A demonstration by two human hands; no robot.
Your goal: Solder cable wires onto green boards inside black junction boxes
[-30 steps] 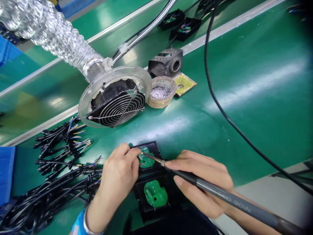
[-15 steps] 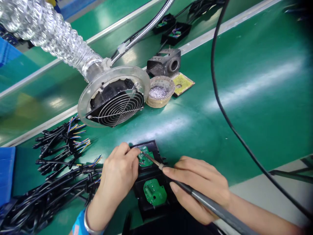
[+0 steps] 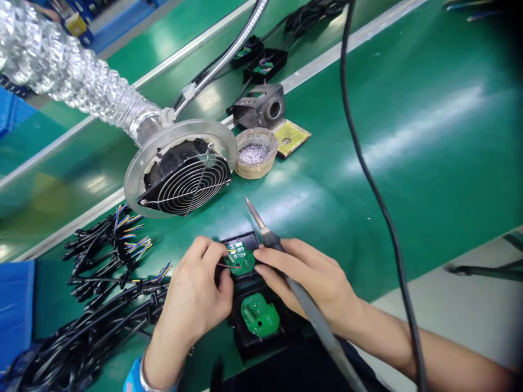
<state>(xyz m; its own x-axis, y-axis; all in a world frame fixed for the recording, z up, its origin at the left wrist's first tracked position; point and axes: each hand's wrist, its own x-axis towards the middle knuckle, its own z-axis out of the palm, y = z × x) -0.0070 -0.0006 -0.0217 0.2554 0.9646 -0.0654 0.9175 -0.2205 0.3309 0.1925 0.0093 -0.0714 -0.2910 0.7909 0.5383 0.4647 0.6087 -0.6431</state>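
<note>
Left hand (image 3: pixel 196 288) curled at left edge of far board (image 3: pixel 246 263); right hand (image 3: pixel 310 277) pinching iron (image 3: pixel 271 238), fingertips by the board's right edge.
Far board sits in black case (image 3: pixel 248 239), beyond near board (image 3: pixel 267 321); iron tip points far, clear of it. Can't tell what left hand pinches; thin wires (image 3: pixel 229 266) run to it. Far board likely light, stiff, fragile: hold by edges. Wires probably soft, easily tugged loose. Iron: handle only, tip probably hot.
</note>
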